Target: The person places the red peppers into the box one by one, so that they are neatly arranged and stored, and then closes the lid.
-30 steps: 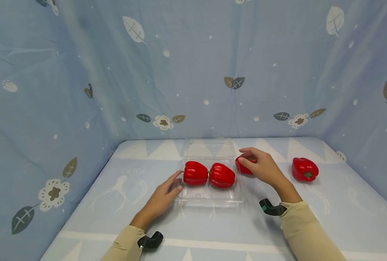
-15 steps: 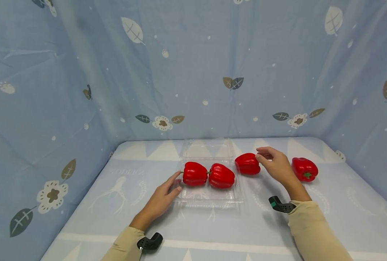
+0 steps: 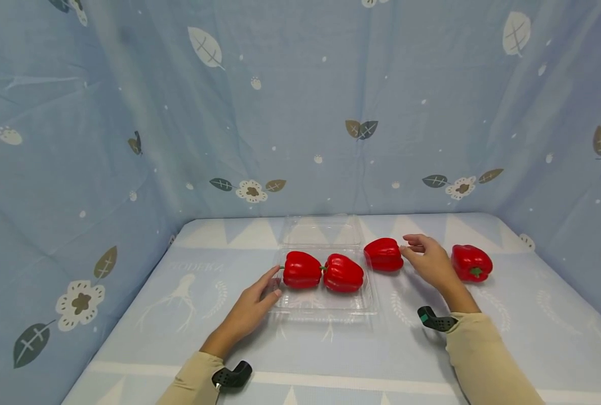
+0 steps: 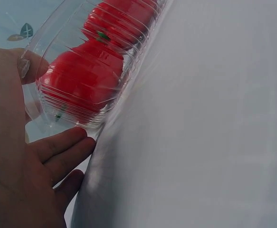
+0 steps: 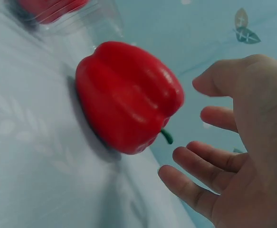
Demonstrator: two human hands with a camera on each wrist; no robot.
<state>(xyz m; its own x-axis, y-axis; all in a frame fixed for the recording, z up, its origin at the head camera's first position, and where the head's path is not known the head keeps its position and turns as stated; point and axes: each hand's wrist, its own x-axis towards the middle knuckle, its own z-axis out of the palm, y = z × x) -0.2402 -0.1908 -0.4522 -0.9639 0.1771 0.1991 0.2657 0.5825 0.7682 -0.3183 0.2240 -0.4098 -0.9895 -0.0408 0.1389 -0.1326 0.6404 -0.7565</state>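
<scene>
My left hand (image 3: 247, 312) rests at the near left corner of a clear plastic clamshell container (image 3: 300, 306), with its lid folded back. In the left wrist view, the thumb (image 4: 33, 66) touches the container's rim and the other fingers extend straight beside its end wall. Two red bell peppers (image 3: 302, 270) (image 3: 343, 273) lie inside in a row. Just right of the container, a third bell pepper (image 3: 383, 255) lies on its side. Beside its stem end is my right hand (image 3: 429, 264); the right wrist view shows its fingers spread, with a gap to the pepper.
A fourth red bell pepper (image 3: 471, 263) stands farther right on the table, its green stem toward me. The transparent lid (image 3: 323, 230) lies behind the container. Pale blue patterned cloth (image 3: 300, 112) hangs at the back and sides of the table (image 3: 326, 360).
My right hand has moved right from over the third bell pepper to beside its stem end, uncovering it. The left hand and the container have stayed put.
</scene>
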